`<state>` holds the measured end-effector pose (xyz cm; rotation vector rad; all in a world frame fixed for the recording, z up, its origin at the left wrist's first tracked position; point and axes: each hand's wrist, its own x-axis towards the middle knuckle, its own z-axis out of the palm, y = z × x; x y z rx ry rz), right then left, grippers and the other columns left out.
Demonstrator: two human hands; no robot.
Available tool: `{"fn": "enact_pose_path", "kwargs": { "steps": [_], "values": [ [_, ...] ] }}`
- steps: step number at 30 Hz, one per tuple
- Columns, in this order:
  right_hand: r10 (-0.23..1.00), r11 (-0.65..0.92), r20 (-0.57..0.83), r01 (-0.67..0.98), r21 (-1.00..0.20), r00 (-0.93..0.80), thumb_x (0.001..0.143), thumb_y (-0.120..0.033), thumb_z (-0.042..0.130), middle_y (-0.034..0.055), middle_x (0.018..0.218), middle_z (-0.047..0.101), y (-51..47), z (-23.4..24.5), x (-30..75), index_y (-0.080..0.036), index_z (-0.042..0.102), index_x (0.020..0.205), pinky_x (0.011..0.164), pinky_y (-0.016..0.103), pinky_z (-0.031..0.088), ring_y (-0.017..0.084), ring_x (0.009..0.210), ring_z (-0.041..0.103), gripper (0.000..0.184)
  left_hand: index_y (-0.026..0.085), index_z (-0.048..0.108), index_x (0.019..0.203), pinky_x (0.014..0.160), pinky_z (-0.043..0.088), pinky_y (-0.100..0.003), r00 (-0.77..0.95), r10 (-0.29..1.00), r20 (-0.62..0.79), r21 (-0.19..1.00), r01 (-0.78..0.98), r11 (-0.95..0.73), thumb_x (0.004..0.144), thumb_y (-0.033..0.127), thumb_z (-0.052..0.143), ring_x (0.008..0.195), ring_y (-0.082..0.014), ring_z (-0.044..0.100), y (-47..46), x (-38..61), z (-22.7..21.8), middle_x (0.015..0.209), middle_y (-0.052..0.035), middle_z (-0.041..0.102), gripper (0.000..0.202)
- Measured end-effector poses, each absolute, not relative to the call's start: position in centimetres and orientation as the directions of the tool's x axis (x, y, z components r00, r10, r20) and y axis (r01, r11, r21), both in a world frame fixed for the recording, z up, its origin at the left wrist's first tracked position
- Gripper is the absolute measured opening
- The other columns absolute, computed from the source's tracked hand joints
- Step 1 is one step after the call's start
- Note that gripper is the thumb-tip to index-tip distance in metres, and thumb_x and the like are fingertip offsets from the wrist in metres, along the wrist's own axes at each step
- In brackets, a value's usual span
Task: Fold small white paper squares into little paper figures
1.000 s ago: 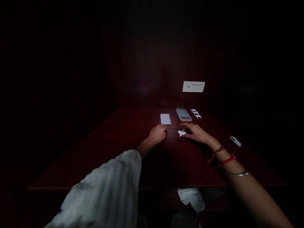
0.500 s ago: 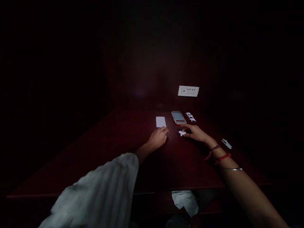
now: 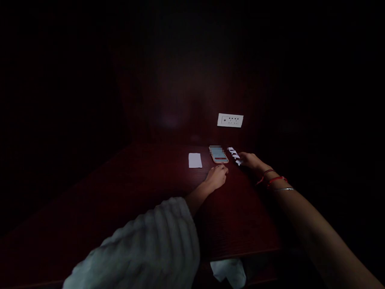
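My right hand [image 3: 251, 161] reaches far across the dark red table [image 3: 150, 208] and its fingertips pinch a small folded white paper piece [image 3: 238, 162]. That piece lies at the near end of a short row of folded paper pieces [image 3: 232, 151] right of a phone [image 3: 218, 154]. My left hand [image 3: 217, 177], in a loose white sleeve, rests curled on the table just in front of the phone, with nothing visible in it. A flat white paper rectangle [image 3: 195, 160] lies left of the phone.
A white socket plate [image 3: 230, 120] is on the dark wall behind the table. White cloth [image 3: 228, 271] shows below the table's near edge. The surroundings are very dark.
My right hand carried the folded paper piece away from me and to the right, up to the row beside the phone. My left hand shifted right, toward the phone. The view panned right.
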<state>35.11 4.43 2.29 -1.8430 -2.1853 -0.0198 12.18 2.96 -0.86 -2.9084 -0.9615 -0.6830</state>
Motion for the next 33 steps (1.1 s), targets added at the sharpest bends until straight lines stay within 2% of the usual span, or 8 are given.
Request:
{"fn": "enact_pose_path", "kwargs": {
  "steps": [10,20,33],
  "values": [
    [0.967,0.158,0.223,0.979,-0.132,-0.125,0.061,-0.016,0.053,0.0043,0.091,0.059,7.3,-0.1,37.8,-0.017,0.050,0.101,0.069,0.020,0.040,0.016,0.081,0.055,0.040,0.019,0.052,0.084,0.080,0.037,-0.026,0.716,0.552,0.427,0.136,0.553,-0.822,0.072,0.012,0.037,0.087,-0.0142,0.047,4.1,12.9,-1.9,0.094,-0.0014,0.051,0.020],
    [0.970,0.167,0.205,0.973,-0.160,-0.133,0.061,-0.014,0.053,0.0033,0.095,0.058,8.2,-0.5,38.0,-0.018,0.046,0.107,0.073,0.020,0.040,0.014,0.085,0.054,0.046,0.020,0.051,0.086,0.081,0.036,-0.027,0.715,0.555,0.425,0.156,0.546,-0.823,0.071,0.012,0.037,0.089,-0.0146,0.046,4.2,13.0,-2.1,0.093,-0.0017,0.051,0.022],
    [0.978,0.168,0.156,0.971,-0.168,-0.142,0.061,-0.016,0.054,0.0037,0.095,0.059,8.5,0.0,37.9,-0.018,0.047,0.107,0.072,0.020,0.040,0.015,0.085,0.054,0.047,0.020,0.050,0.088,0.081,0.036,-0.027,0.713,0.565,0.415,0.165,0.552,-0.818,0.071,0.013,0.038,0.089,-0.0142,0.046,4.2,13.0,-2.2,0.093,-0.0017,0.051,0.022]
  ]
}}
